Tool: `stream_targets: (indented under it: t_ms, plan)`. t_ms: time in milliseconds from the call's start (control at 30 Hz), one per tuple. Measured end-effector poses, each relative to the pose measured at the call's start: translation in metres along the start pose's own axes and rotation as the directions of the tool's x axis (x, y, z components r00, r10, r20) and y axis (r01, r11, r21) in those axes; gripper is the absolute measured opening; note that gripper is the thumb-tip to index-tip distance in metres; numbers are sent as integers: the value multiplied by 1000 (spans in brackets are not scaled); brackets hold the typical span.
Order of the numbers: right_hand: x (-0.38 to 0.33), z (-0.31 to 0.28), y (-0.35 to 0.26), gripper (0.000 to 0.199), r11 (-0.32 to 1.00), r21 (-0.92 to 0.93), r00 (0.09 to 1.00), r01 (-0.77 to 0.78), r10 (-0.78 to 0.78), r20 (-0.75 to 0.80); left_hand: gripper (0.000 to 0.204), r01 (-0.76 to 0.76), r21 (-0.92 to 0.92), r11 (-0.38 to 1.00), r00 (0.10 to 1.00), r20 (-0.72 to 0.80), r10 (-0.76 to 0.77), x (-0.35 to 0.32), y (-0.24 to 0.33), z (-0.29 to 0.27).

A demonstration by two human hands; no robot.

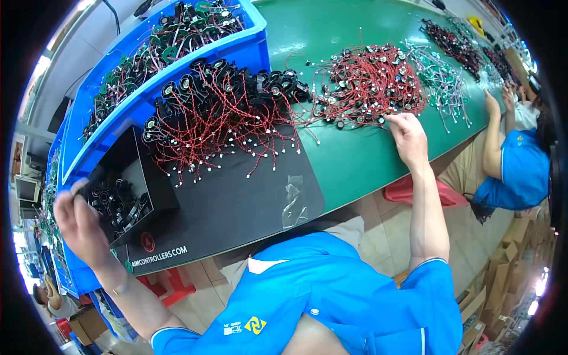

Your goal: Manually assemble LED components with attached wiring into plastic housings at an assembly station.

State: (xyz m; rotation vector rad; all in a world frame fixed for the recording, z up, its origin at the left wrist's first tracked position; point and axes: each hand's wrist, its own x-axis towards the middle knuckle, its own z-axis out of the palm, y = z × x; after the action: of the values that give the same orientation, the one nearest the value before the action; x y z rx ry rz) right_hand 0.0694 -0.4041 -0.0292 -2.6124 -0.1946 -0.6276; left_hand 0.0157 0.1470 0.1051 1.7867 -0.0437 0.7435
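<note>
Rightward, the right hand rests fingers-down on the near edge of a red-wired parts heap, grip hidden. That heap's long axis runs across the green table. Left of the heap, the left hand hovers blurred over a black box, grasp unclear.

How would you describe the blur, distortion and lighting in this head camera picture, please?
Head view: the left hand over the black box is smeared by motion blur, while the right hand at the red-wired pile is sharp; fisheye bending curves the green table edge and blue crate rims; the corners are black; bright glare washes out the left and right edges.
</note>
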Motion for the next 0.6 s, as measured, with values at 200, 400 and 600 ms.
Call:
stream_targets:
  t_ms: [200,400,600]
  plan:
    - [19,0,3,20,983,-137,987,119,-102,126,41,217,-271,938,885,460,-72,-113,8,73]
    - [33,-33,-2,13,991,-18,990,129,-128,54,38,473,-279,836,808,515,-286,-140,-23,114]
    - [42,-55,5,19,396,846,908,-356,360,214,42,419,-63,906,792,514,-331,-138,-32,126]
